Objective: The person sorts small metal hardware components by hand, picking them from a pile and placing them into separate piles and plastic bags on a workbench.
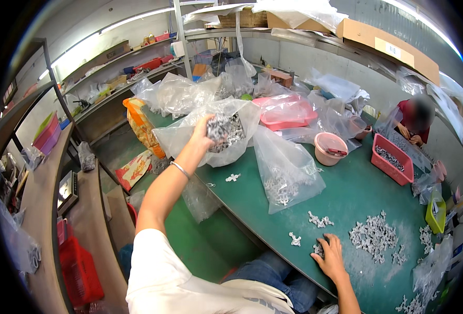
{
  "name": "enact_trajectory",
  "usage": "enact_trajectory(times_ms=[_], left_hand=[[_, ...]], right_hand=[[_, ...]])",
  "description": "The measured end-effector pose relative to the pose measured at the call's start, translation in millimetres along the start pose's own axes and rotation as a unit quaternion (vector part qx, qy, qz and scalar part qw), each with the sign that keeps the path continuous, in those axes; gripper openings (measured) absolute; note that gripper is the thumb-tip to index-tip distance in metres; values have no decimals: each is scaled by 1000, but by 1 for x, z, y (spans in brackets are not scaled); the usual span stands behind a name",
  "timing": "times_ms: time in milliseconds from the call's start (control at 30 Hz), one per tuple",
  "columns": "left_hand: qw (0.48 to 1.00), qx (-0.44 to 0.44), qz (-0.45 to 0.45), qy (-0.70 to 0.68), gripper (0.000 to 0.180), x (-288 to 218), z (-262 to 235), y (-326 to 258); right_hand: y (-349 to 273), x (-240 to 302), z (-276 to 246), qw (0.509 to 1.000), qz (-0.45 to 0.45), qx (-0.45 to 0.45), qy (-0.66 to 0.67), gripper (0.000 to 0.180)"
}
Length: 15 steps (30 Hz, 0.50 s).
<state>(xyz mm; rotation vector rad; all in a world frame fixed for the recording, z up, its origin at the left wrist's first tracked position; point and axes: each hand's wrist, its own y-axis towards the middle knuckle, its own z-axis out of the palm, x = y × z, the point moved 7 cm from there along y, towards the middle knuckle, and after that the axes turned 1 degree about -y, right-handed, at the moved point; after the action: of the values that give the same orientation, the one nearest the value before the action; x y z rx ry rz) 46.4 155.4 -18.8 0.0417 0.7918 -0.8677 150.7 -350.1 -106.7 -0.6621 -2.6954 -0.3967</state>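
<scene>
My left arm stretches out to a clear plastic bag (243, 115) filled with small grey metal parts (235, 131). At its mouth, my left hand (204, 134) is closed on a blurred handful of grey metal parts (219, 127). By the table's near edge, my right hand (332, 257) rests on the green tabletop, its fingers curled round a few grey metal parts (318, 250). Small clusters of parts (321, 220) lie just beyond it, and a larger pile (373, 235) spreads to its right. Another clear bag (285, 180) with parts inside lies between both hands.
A pink bucket (329, 150), a pink tray (286, 121) and a red basket of parts (393, 166) stand farther back. A green basket (436, 214) sits at the right edge. Another person (415, 123) works at the far right. Shelving (87, 209) runs along the left.
</scene>
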Motion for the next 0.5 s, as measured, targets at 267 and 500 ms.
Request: enact_trajectory(times_ms=[267, 500], left_hand=[[994, -47, 89, 29, 25, 9, -21, 59], [806, -82, 397, 431, 29, -45, 10, 62]], right_hand=[[3, 2, 0, 1000, -8, -14, 14, 53], [2, -4, 6, 999, -17, -34, 16, 46]])
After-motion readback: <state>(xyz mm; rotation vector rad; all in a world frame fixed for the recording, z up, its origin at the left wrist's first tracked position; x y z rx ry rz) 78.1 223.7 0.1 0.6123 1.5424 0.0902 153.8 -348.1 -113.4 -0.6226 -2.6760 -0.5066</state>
